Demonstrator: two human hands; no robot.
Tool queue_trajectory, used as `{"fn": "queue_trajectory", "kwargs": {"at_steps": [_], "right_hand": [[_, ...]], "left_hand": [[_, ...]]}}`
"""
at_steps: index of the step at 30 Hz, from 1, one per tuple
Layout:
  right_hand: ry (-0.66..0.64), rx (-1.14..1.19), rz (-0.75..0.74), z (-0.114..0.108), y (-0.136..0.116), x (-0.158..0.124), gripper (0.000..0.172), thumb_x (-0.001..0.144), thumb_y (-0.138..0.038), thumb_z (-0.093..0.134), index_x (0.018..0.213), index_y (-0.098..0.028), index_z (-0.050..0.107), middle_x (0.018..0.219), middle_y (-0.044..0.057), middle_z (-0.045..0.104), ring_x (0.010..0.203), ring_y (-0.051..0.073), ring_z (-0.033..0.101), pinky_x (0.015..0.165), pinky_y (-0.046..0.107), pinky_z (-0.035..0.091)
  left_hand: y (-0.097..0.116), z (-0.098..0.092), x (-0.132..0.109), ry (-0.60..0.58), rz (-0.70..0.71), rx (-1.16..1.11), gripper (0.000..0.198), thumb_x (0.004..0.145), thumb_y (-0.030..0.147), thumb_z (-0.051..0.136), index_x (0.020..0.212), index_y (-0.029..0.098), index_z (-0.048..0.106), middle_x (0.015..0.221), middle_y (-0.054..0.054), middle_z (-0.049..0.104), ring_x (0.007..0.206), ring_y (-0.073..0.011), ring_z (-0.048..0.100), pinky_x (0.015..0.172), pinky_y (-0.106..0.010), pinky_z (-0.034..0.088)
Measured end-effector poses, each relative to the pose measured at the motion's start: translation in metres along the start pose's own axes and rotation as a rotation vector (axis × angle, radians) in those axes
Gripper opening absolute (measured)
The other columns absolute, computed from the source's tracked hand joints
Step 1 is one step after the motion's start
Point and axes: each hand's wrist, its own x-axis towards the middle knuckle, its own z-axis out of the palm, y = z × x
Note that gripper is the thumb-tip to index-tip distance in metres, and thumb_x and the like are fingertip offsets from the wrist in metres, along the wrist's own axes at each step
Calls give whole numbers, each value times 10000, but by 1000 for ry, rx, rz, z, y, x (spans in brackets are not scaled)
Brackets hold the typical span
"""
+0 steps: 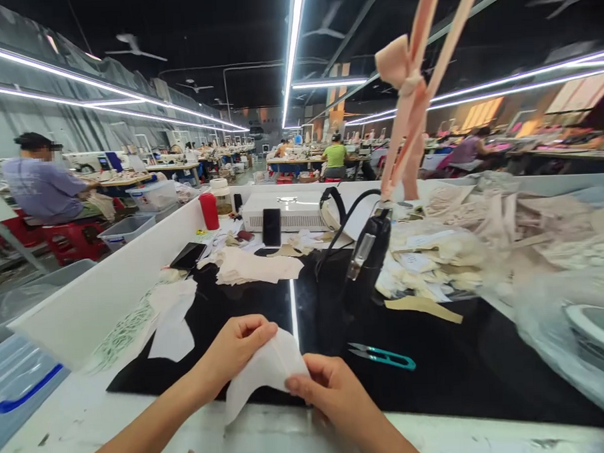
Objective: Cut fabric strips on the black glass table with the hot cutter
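Observation:
Both of my hands hold one white fabric piece low over the front edge of the worktable. My left hand pinches its upper left edge, thumb on top. My right hand grips its right edge with closed fingers. The piece is curved and droops down toward the table's white rim. Teal thread snips lie on the black mat just right of my right hand.
A black tool with a cord stands mid-table. Beige fabric pieces pile up at right, white pieces at centre. A red bottle, a phone and a white box stand behind. Pink straps hang overhead. Other workers sit at distant tables.

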Motion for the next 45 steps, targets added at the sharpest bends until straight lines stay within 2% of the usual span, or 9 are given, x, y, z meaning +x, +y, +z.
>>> {"fn": "queue_trajectory", "kwargs": {"at_steps": [11, 15, 18, 23, 27, 31, 34, 39, 45], "right_hand": [[-247, 76, 104, 1, -2, -10, 487, 675, -618, 914, 674, -170, 723, 651, -26, 603, 536, 76, 451, 557, 237, 363], [-278, 257, 23, 5, -9, -10, 582, 674, -692, 920, 920, -173, 830, 821, 20, 713, 740, 127, 579, 721, 239, 437], [-112, 383, 27, 10, -10, -1, 624, 649, -678, 948, 962, -151, 832, 812, 42, 710, 760, 155, 599, 746, 271, 460], [171, 357, 16, 5, -6, 25, 597, 553, -643, 997, 829, -148, 809, 662, -23, 578, 598, 87, 398, 553, 235, 316], [270, 260, -45, -7, -17, 51, 604, 534, -623, 1003, 875, -159, 822, 606, -53, 512, 572, 88, 355, 519, 246, 237], [304, 162, -148, -14, -35, 65, 548, 576, -618, 976, 886, -188, 834, 693, -13, 627, 651, 132, 481, 587, 276, 366], [291, 30, -207, -17, -36, 60, 389, 677, -552, 940, 860, -220, 852, 804, 24, 732, 749, 174, 569, 696, 304, 457], [8, -515, -367, -26, -3, 31, 214, 983, -431, 696, 925, -288, 845, 966, 27, 826, 903, 231, 752, 861, 319, 575], [-156, -934, -717, -35, 22, 8, 243, 1103, -329, 550, 1162, -278, 780, 1103, 39, 836, 981, 197, 812, 865, 265, 664]], "left_hand": [[-5, -1, 0, -24, -35, 77, 673, 725, 830, 712, 636, 201, 488, 618, 47, 423, 599, -122, 343, 558, -244, 281], [-2, 0, -3, -109, -7, 131, 663, 726, 811, 739, 622, 193, 522, 600, 43, 429, 582, -118, 339, 542, -245, 264], [-4, 0, -5, -222, 59, 155, 649, 779, 785, 728, 624, 178, 561, 604, 41, 431, 590, -112, 323, 546, -245, 243], [-15, -15, 2, -301, 62, 263, 489, 863, 623, 741, 713, 164, 664, 642, 41, 482, 612, -116, 374, 548, -236, 252], [-11, -47, 13, -179, 115, 572, 355, 922, 512, 703, 780, 188, 724, 696, 27, 602, 651, -147, 507, 577, -244, 303], [1, -74, 13, 64, 396, 915, 315, 1043, 466, 575, 954, 231, 764, 920, -25, 700, 812, -195, 613, 685, -268, 361], [2, -82, 1, 74, 503, 1086, 375, 1124, 432, 453, 1012, 245, 758, 1005, -43, 687, 826, -188, 630, 667, -280, 344], [-19, -77, -20, -182, 420, 1134, 421, 1113, 489, 550, 858, 221, 750, 815, -9, 672, 689, -160, 621, 586, -293, 317], [-37, -38, -8, -93, 555, 993, 277, 1144, 282, 501, 1044, 188, 742, 1050, -42, 741, 968, -186, 704, 857, -284, 528]]}}
